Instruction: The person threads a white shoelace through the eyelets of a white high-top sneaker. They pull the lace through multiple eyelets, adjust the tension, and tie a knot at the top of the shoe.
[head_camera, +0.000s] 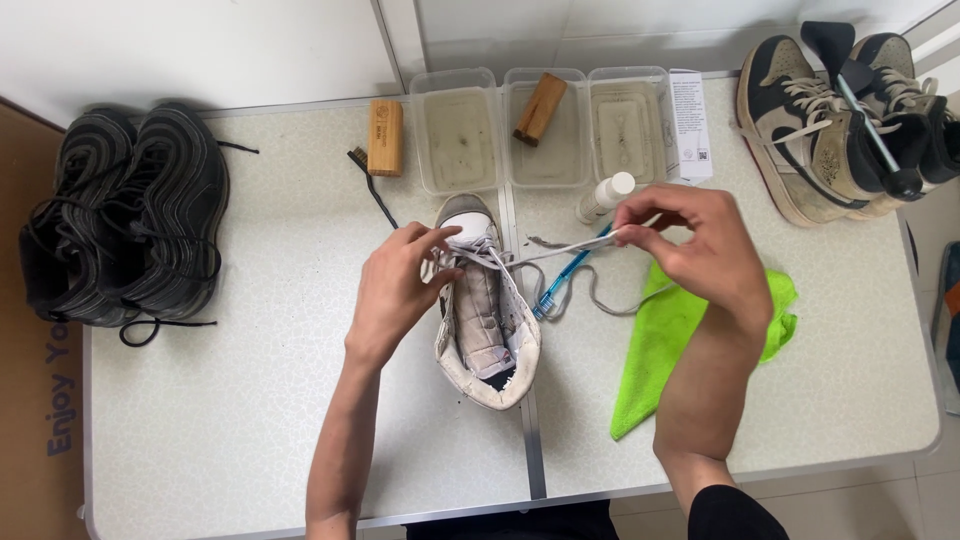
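Note:
A dirty white high-top sneaker (487, 330) lies in the middle of the table, toe pointing away from me. My left hand (400, 285) pinches the lace at the eyelets near the toe. My right hand (690, 245) holds the free end of the white shoelace (555, 253) pulled taut to the right. A blue toothbrush (565, 280) lies just right of the shoe, under the lace.
Three clear plastic tubs (545, 125) stand at the back, one with a wooden brush (540, 108) in it. Another wooden brush (385, 137), a small black brush (372, 185), a white bottle (605, 197), a green cloth (670, 340), black sneakers (125, 215) left, beige-black sneakers (850, 115) right.

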